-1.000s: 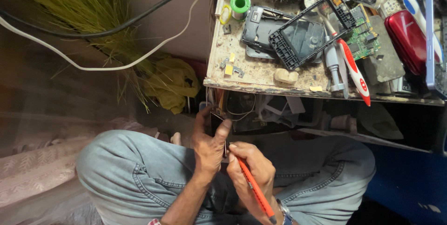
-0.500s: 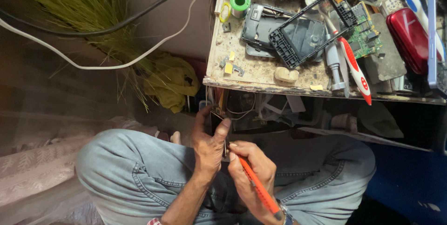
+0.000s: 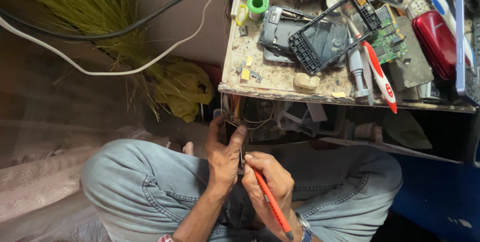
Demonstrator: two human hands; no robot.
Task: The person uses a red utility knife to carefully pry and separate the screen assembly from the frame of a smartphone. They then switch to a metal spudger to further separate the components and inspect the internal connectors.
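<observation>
Worktop (image 3: 280, 79): a worn board at upper right, carrying a red oval case (image 3: 436, 42), a black phone frame (image 3: 320, 39) and a green tape roll (image 3: 257, 3). Below its edge, over the lap, the left hand (image 3: 225, 154) is closed around a small dark phone (image 3: 231, 128). The right hand (image 3: 270, 187) grips an orange tool (image 3: 270, 202), its tip at the device. Both hands sit as they did in the earlier frames. The device is mostly hidden; its details are unreadable.

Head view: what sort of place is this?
Probably a small phone-repair bench: a worn table holds an opened phone, a circuit board and a black frame.
</observation>
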